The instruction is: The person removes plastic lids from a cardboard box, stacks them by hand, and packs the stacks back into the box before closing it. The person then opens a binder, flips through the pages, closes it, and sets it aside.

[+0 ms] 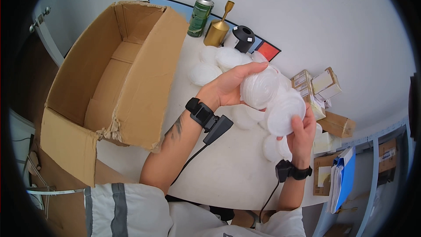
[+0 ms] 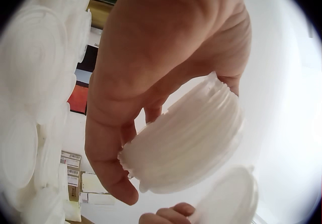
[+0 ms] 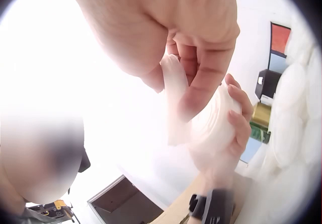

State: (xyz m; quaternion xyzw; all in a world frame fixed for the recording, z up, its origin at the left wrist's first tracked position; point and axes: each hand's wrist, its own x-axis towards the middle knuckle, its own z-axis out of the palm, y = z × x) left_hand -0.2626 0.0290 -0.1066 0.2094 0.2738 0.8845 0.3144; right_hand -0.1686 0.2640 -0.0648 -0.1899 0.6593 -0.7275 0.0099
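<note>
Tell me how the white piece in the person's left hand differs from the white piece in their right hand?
The ribbed stack in the left hand is thick and ridged around its side; the flat lid in the right hand looks thin, like a single disc. The ribbed stack is cupped between thumb and fingers, while the flat lid is pinched by its edge. The ribbed stack sits higher and nearer the cardboard box. Both are round, white, translucent plastic.

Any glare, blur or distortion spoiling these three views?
Head view: fisheye vignette bends the cardboard box, otherwise sharp. Left wrist view: white lid stack nearly merges with bright background. Right wrist view: heavily overexposed, the lid washed out, blurred patch at lower left.
</note>
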